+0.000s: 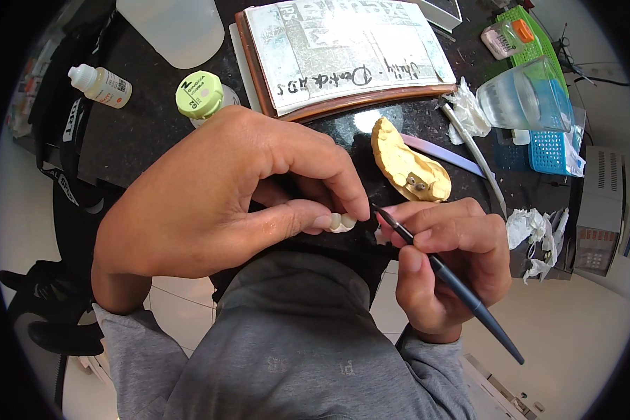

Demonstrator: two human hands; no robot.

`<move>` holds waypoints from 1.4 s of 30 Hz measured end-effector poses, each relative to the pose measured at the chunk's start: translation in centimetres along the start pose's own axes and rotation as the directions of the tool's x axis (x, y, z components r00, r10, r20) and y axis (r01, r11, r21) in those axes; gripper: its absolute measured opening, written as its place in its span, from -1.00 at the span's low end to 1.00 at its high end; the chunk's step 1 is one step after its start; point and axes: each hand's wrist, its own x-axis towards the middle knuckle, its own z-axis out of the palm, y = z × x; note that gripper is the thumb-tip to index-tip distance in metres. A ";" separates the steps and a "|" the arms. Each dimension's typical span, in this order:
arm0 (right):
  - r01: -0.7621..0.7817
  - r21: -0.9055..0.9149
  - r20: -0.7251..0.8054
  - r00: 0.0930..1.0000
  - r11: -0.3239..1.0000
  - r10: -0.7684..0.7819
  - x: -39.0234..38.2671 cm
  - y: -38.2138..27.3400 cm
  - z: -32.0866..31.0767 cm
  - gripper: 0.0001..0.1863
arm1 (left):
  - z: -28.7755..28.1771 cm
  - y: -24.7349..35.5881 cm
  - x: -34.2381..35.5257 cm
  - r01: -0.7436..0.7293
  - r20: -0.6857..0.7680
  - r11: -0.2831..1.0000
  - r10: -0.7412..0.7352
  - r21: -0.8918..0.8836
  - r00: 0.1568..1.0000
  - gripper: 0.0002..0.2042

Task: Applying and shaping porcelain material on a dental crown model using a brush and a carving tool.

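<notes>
Between the thumb and forefinger of my left hand (210, 196) is a small white dental bridge (341, 222), its tooth shapes facing up. My right hand (455, 259) grips a dark fine-tipped brush (449, 273) like a pen. The brush tip points at the bridge from the right, a short gap away from it. Beyond my right hand lies a yellow plaster dental model (409, 166) with small grey metallic-looking stumps near its lower end. My left fingers hide part of the bridge.
On the dark worktop sit a brown-framed palette box (353, 56), a green-lidded jar (201, 96), a dropper bottle (103, 85) and a translucent container (175, 31). To the right are a glass of water (528, 98), crumpled tissue (469, 108), a blue basket (547, 152) and a grey tube (477, 150).
</notes>
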 end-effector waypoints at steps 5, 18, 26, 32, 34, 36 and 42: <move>0.030 -0.144 0.114 0.993 0.989 -0.014 0.6 -0.5 -0.6 -0.75 | 0.1 0.2 0.0 0.005 0.006 1.000 -0.005 -0.004 1.000 -0.82; 0.022 -0.173 0.201 0.980 0.985 0.013 0.5 -1.5 -2.7 -0.66 | 0.0 0.9 0.1 0.161 0.003 0.985 -0.161 -0.057 0.987 -0.82; -0.006 -0.131 0.136 0.990 0.991 0.024 0.2 -0.9 -1.0 -0.71 | -0.2 0.6 0.1 0.115 0.025 0.992 -0.114 -0.052 0.993 -0.81; 0.003 0.019 0.025 1.000 1.000 -0.004 0.1 -0.1 0.3 -0.76 | -0.2 0.4 0.1 0.054 0.027 0.998 -0.053 -0.020 0.998 -0.80; 0.020 0.002 -0.010 1.000 1.000 -0.020 0.1 -0.2 0.6 -0.78 | -0.1 0.4 0.1 0.052 0.016 0.999 -0.052 -0.011 0.999 -0.80; 0.034 -0.012 0.003 0.999 0.999 -0.034 0.1 0.1 0.6 -0.78 | -0.2 0.1 0.1 0.028 0.013 1.000 -0.028 -0.002 1.000 -0.80; 0.044 -0.040 0.037 0.998 0.998 -0.042 0.1 0.1 0.5 -0.79 | -0.1 0.0 0.1 -0.006 0.001 1.000 0.006 0.014 1.000 -0.79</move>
